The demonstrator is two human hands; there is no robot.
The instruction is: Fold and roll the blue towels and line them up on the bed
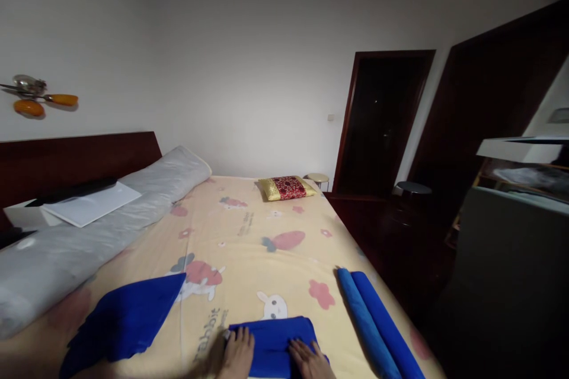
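Blue folded cloth (pixel 272 344), resting flat on the bedsheet (pixel 291 278), just on the near side of the printed bunny face (pixel 275 307).
Looking soft, light and floppy, maybe a bit slick, so probably sliding or coming unfolded if pulled by one corner; not looking fragile at all. Resting the left hand (pixel 239 350) over the edge left of the bunny face, fingers loosely together, can't tell if pinching from underneath. Resting the right hand (pixel 310 359) palm-down to the right of the bunny face, fingers spread, not visibly gripping anything. Guessing at both side edges as the best grab, fingers under all the layers, thumbs on top. Also spotting a loose blue cloth (pixel 133 315) well left of the bunny face and a pair of blue rolls (pixel 365 323) off to its right.
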